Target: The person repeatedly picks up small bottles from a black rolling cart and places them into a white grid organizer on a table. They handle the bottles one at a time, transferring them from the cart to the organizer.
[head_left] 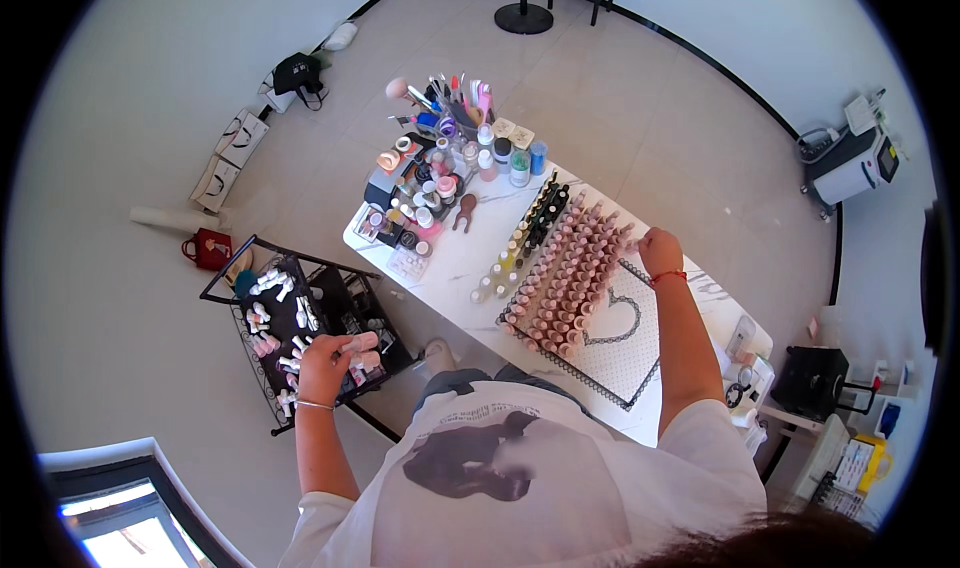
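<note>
On the left, over the black trolley, my left hand [325,368] is closed around a couple of pink nail polish bottles [362,342] that stick out past its fingers. My right hand [660,252] reaches to the far right corner of a dense block of pink-capped nail polish bottles [570,278] standing in rows on the table. Its fingers are pinched at a bottle at the end of a row, partly hidden by the hand. Beneath the block lies a white mat [625,363] with black lace trim and a heart outline.
The trolley [330,268] holds more white and pink bottles [270,283]. Dark and clear bottles [535,218] line the block's left side. Jars, brushes and an organizer [415,183] crowd the table's far left end. A machine on wheels [850,173] stands by the right wall.
</note>
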